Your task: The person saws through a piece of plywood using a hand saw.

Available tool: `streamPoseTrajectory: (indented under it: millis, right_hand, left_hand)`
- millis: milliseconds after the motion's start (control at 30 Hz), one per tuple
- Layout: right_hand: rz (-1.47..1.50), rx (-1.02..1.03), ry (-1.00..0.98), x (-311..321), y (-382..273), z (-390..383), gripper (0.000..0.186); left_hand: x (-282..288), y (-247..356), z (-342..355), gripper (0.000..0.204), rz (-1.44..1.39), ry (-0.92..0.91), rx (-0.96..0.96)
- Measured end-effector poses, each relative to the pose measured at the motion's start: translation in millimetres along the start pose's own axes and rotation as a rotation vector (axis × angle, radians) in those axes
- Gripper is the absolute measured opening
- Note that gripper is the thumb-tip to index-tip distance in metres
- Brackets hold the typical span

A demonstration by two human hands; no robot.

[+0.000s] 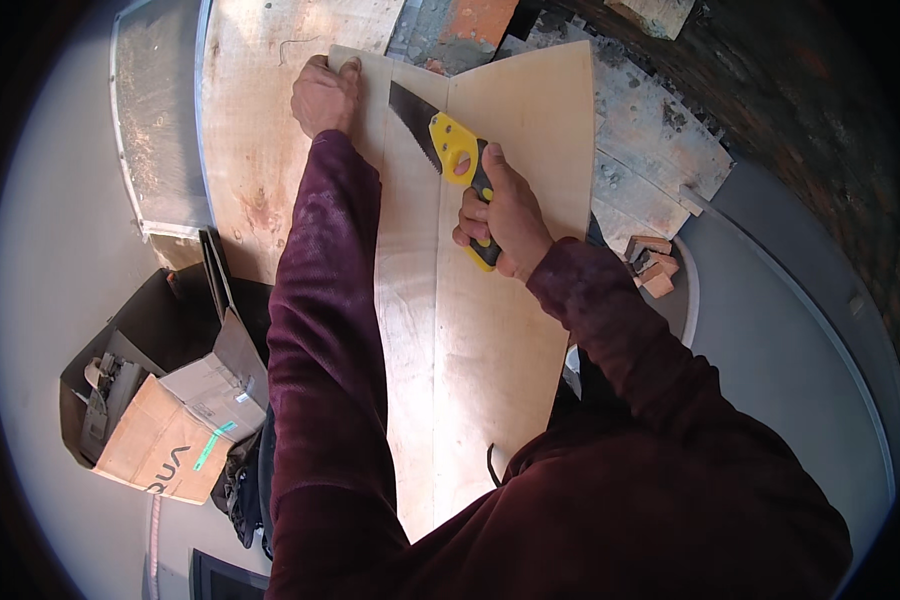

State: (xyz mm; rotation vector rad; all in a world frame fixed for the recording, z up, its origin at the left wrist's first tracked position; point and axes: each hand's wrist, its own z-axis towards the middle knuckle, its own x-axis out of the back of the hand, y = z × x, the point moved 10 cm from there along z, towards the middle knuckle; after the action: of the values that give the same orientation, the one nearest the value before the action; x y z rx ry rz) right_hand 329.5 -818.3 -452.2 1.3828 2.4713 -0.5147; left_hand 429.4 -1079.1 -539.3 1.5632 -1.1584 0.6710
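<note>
My right hand (505, 215) is closed round the yellow and black handle of a handsaw (453, 145). The saw's dark toothed blade points to the far left, lying over or just above a pale plywood board (510, 130). A straight line runs along the board from a shallow V at its far edge toward me; whether it is a cut or a drawn mark I cannot tell. At the board's far left corner, my left hand (327, 97) grips the edge with curled fingers and the thumb on top. The undersides of its fingers are hidden.
Under the board's left side lies another stained wooden sheet (255, 150). Paint-spattered planks (660, 130) extend at the far right, with broken brick-coloured pieces (655, 268) below them. An opened cardboard box (160, 440) and a black bin (160, 310) stand on the left.
</note>
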Motion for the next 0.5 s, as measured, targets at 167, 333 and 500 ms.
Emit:
streamPoseTrajectory:
  millis: [167,333,500]
  right_hand:
    - [-0.045,-0.006,0.019,45.2,-6.5,-103.0,0.049]
    - [0.117,-0.030,0.055,12.0,9.9,17.3,0.048]
    - [0.056,-0.047,0.017,21.3,8.0,-81.7,0.050]
  left_hand:
    - [-7.2,6.6,4.4,0.042,0.010,-0.078,0.004]
    - [-12.8,15.6,-1.7,0.045,0.053,-0.080,-0.011]
    - [-2.2,-5.3,2.2,0.044,0.029,0.012,-0.032]
